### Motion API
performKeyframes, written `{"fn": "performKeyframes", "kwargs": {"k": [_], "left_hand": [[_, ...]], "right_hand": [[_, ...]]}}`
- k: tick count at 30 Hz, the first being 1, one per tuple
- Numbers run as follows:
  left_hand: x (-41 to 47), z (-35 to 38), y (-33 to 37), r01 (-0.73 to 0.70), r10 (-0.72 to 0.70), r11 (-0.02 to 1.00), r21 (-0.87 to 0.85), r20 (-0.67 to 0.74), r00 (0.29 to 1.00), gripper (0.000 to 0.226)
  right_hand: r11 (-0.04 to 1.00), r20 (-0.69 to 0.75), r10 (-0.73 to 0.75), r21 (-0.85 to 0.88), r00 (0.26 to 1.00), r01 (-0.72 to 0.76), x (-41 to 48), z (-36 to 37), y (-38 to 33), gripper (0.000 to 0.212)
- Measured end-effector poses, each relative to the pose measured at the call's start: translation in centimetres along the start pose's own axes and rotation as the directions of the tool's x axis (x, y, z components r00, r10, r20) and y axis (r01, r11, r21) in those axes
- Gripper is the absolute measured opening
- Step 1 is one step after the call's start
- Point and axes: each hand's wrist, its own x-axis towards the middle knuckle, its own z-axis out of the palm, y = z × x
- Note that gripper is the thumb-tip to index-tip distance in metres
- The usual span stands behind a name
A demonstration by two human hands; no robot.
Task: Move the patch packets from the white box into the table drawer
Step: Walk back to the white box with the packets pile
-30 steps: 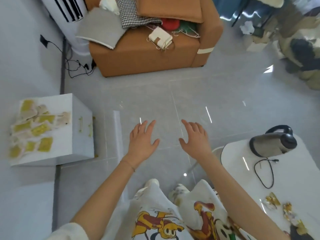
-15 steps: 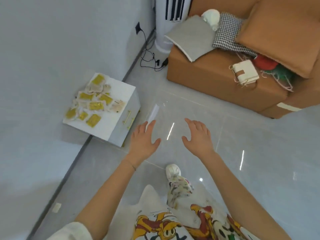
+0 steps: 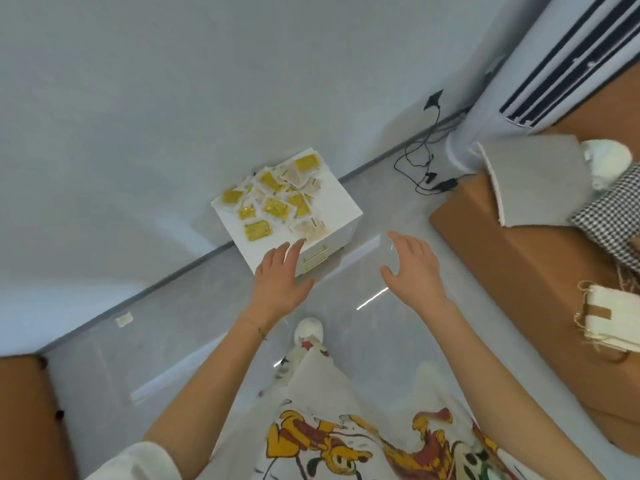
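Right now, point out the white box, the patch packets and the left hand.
white box [image 3: 341,204]: head view, bare corner of its top.
patch packets [image 3: 276,206]: head view, yellow packet mid-pile.
left hand [image 3: 277,282]: head view, back of the hand.

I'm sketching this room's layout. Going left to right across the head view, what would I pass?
paper scrap on the floor → white box → right hand → grey cushion → checked fabric

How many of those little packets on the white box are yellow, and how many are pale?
Yellow packets: 7
Pale beige packets: at least 3; they overlap, so more may be hidden
Total on the white box: at least 10
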Motion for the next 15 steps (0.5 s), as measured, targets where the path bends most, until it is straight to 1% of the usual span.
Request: {"fn": "performKeyframes", "kwargs": {"k": [4,7,15], "left_hand": [[3.9,-1.3,-2.5,0.063,-0.063,0.998,-0.008,-0.013,0.998,0.073],[6.8,-2.2,-4.4,0.097,-0.097,0.995,-0.008,-0.003,0.995,0.073],[12.4,-3.9,-6.7,0.177,-0.18,0.981,-0.077,-0.039,0.983,0.072]], "right_hand": [[0.997,0.04,-0.064,-0.029,0.997,0.065,5.8,0.4,-1.8,0.068],[0.996,0.066,-0.085,-0.02,0.994,0.087,9.6,0.8,-3.3,0.068],[0.996,0.148,-0.084,-0.011,0.985,0.086,17.5,1.4,-6.3,0.067]]}}
